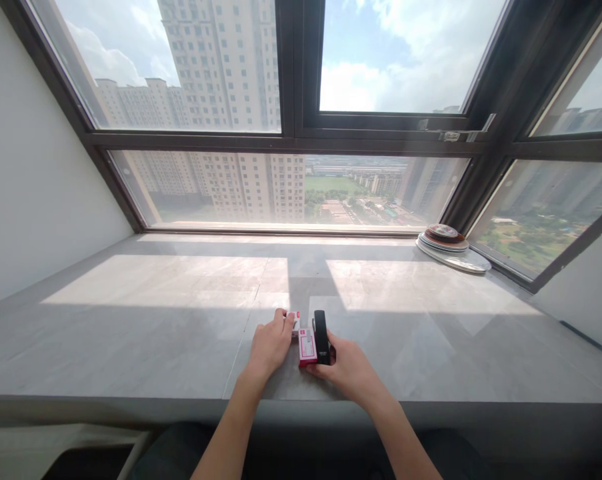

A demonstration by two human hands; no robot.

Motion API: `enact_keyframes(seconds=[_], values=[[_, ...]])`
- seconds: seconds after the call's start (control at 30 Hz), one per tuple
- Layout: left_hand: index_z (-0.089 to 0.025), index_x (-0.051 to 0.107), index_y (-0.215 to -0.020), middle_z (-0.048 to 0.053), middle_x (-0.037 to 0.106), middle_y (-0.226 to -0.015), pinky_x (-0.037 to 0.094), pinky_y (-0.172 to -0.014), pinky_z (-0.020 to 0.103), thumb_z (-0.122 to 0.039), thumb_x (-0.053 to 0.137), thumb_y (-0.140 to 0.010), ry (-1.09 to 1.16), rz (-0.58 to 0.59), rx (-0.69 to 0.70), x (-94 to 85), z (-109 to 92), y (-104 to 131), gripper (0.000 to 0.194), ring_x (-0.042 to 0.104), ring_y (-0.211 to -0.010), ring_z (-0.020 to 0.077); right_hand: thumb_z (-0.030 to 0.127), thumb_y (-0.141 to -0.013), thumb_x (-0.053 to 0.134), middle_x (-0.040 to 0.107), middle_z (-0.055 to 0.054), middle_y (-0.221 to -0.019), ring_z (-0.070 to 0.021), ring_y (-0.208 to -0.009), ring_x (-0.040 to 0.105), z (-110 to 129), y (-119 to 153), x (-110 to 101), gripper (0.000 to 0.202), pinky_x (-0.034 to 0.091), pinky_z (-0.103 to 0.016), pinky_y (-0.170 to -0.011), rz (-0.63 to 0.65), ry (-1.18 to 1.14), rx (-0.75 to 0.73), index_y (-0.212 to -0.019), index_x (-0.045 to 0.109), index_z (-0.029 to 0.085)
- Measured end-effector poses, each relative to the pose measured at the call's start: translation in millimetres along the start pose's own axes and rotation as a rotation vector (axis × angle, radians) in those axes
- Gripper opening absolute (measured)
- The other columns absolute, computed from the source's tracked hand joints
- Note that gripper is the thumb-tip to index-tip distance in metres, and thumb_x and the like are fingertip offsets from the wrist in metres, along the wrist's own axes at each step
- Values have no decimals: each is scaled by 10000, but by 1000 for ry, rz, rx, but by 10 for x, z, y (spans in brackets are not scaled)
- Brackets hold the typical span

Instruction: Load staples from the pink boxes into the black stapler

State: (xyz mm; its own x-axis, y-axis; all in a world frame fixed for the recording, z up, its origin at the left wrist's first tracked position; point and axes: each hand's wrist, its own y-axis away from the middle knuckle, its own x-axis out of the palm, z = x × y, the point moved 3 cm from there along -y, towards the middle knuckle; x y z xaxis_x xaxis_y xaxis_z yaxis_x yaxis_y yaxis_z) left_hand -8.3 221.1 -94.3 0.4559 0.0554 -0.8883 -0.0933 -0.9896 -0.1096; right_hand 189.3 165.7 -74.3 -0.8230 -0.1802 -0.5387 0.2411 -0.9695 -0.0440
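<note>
A black stapler [321, 337] stands on the grey stone sill near its front edge. Right beside it on the left is a red and white box [307, 347]. A smaller white and red box [295, 323] sits just behind and left of that one, with the fingers of my left hand [273, 341] closed on it. My right hand [348, 365] is at the stapler's right side, its fingers around the stapler's near part and one fingertip at the near end of the red and white box.
A stack of plates [448, 248] stands at the back right corner of the sill [131, 340], against the window frame [281, 143]. White walls border the sill on both sides. The sill's front edge runs just below my wrists.
</note>
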Motion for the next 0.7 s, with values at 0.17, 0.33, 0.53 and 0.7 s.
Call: enact_keyframes(seconds=[0.17,0.33,0.53,0.7], values=[[-245,500,-1187,88,726,-954,418,-784,338,-473,184,-1070,7,-4,-50,-17,-4,-90,407,701,-918,277,360,-715,787,647,40,-686,-157,-604,545,-6,20,-5,468,323,-236,-549,0,28,-4,-1160,674,265],[-261,533,-1182,97,693,-1066,426,-832,346,-416,197,-1072,4,33,6,29,-197,-48,386,696,-990,264,337,-694,790,687,20,-763,-173,-649,567,-30,13,21,467,351,-240,-587,-34,57,-32,-1142,679,267],[-184,494,-1252,175,685,-979,426,-817,434,-422,141,-1066,-3,42,-51,186,-438,-3,464,689,-963,342,314,-692,771,705,17,-770,-179,-658,578,-90,32,-100,452,393,-242,-619,0,22,-39,-1132,687,253],[-141,503,-1288,235,656,-1065,404,-878,476,-407,130,-1058,56,118,-14,466,-1024,-163,512,662,-1053,361,332,-669,754,715,9,-774,-210,-717,602,-380,103,-631,375,443,-271,-667,13,-15,30,-1025,733,218]])
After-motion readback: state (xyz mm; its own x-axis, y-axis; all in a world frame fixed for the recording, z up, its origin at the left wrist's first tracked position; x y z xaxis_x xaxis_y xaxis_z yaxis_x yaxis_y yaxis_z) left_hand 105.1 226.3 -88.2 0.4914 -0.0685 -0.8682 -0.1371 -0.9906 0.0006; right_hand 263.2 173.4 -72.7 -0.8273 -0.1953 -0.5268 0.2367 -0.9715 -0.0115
